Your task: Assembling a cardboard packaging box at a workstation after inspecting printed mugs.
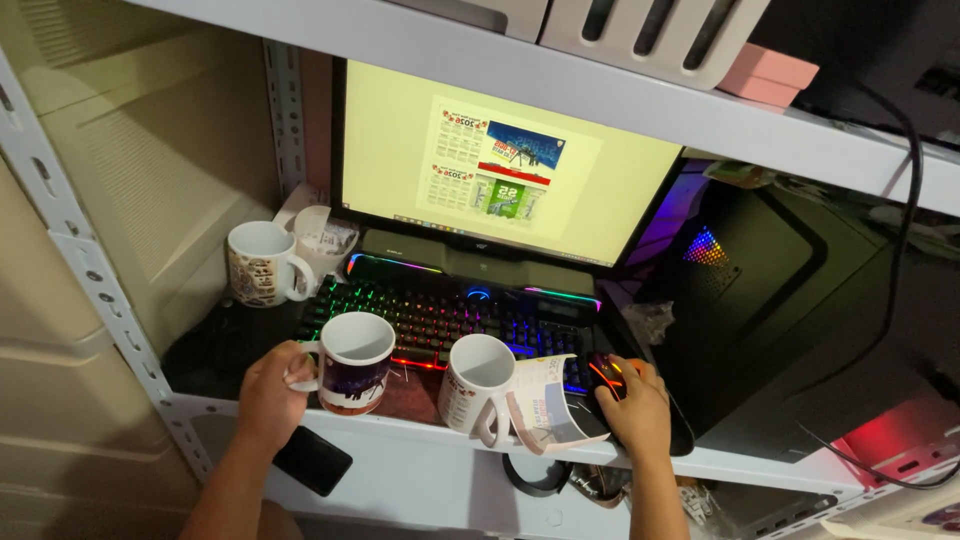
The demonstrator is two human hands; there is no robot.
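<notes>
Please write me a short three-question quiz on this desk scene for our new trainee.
1. True or false: the left hand holds the dark printed mug by its handle.
2. What does the right hand rest on?
A. the keyboard
B. the mouse
C. the phone
3. How many mugs are on the shelf?

Key:
1. True.
2. B, the mouse, beside the backlit keyboard.
3. Three: the dark one, a white mug with a printed sheet, and one at the back left.

Both hands reach forward, left hand (268, 392) curled closed, right hand (634, 405) palm-down, cupped.
</notes>
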